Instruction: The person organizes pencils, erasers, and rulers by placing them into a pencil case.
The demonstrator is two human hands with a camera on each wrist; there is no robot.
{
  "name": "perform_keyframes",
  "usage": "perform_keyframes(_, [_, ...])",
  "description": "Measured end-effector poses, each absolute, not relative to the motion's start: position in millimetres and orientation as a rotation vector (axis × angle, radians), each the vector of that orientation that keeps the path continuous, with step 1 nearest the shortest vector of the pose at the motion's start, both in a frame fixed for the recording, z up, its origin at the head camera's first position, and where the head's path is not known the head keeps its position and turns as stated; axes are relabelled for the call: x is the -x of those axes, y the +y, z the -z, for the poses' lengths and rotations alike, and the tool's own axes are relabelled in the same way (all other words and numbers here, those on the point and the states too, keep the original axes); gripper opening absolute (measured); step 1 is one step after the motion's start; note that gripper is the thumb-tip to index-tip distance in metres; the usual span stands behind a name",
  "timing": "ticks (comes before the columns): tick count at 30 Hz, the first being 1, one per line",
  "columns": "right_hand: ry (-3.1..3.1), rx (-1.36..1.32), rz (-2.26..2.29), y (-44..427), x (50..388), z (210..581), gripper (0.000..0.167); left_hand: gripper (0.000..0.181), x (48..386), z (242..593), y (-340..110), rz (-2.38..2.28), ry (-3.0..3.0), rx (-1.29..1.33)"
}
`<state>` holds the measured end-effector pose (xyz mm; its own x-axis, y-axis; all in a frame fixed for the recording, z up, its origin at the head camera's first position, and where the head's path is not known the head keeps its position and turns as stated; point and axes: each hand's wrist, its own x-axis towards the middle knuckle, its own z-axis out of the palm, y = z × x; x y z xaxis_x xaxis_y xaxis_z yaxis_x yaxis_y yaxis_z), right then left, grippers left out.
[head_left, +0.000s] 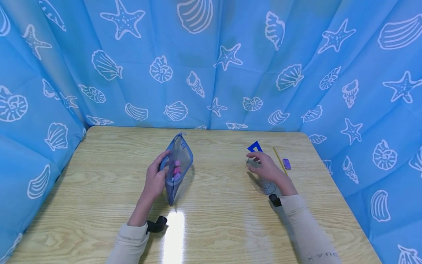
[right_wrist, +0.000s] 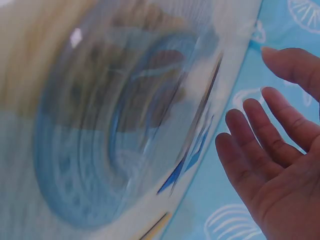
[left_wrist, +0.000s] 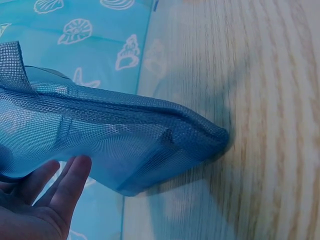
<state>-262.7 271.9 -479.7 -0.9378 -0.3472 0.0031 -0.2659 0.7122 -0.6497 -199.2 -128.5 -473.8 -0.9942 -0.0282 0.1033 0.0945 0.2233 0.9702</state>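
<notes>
My left hand [head_left: 155, 177] grips the side of a blue mesh zip pouch [head_left: 185, 156], held upright above the table with its mouth spread open. Small pink and lilac items [head_left: 177, 169] show inside it; their kind is unclear. In the left wrist view, the pouch [left_wrist: 125, 130] hides part of the fingers [left_wrist: 72, 187]. My right hand [head_left: 266, 170] hovers, fingers relaxed and apart, holding nothing. Below it lies a clear protractor [head_left: 265, 187], seen large in the right wrist view. Just beyond the fingertips is a blue set square [head_left: 255, 146], partly covered by the hand.
Right of the right hand lie a thin yellow pencil-like stick [head_left: 278, 158] and a small purple block [head_left: 287, 164], perhaps an eraser. The wood-grain table [head_left: 217, 227] is bordered behind and at both sides by a blue shell-print curtain [head_left: 211, 66].
</notes>
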Motion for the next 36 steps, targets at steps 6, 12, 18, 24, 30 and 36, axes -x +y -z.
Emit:
perform_keyframes(6, [2.875, 0.465, 0.924, 290.7, 280.8, 479.7, 0.051, 0.07, 201.0, 474.3, -126.8, 1.891, -2.394, 0.053])
perform_keyframes(12, [2.887, 0.431, 0.815, 300.5, 299.4, 485.8, 0.058, 0.068, 203.3, 475.0, -126.1, 1.897, -2.37, 0.07])
perform_keyframes(18, [2.872, 0.422, 0.782, 303.0, 306.6, 486.9, 0.062, 0.069, 205.9, 476.5, -126.3, 1.925, -2.376, 0.061])
perform_keyframes(24, [2.811, 0.355, 0.808, 300.9, 309.8, 482.2, 0.061, 0.07, 207.4, 476.9, -127.3, 1.916, -2.374, 0.059])
perform_keyframes(30, [2.757, 0.245, 0.807, 299.3, 314.4, 483.8, 0.06, 0.072, 206.5, 478.1, -127.4, 1.909, -2.373, 0.056])
perform_keyframes(36, [2.737, 0.258, 0.789, 299.2, 314.5, 482.3, 0.065, 0.07, 205.5, 478.1, -126.2, 1.922, -2.378, 0.051])
